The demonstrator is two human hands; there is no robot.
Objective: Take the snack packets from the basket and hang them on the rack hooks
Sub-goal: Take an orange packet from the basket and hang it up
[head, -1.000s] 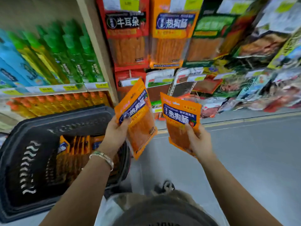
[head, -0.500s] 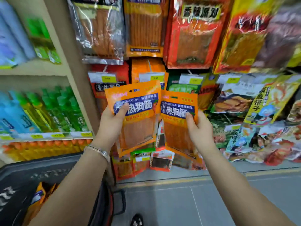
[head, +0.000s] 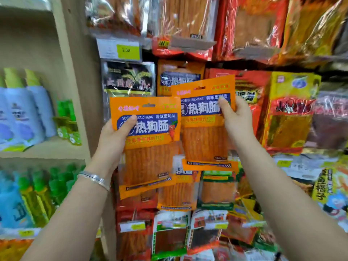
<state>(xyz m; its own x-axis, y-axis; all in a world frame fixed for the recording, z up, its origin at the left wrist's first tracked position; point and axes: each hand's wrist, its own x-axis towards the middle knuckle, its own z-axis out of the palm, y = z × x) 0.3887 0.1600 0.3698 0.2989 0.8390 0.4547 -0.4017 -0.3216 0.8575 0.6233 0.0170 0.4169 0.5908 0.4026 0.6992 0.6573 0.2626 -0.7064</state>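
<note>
Two orange packets are held upright, print toward the person, before a matching hung packet, likely so their top slots can meet a hook, though the hook itself is hidden. The left hand grips the left packet by its side, thumb across the label. The right hand pinches the right packet near its top corner. Both forearms reach upward.
</note>
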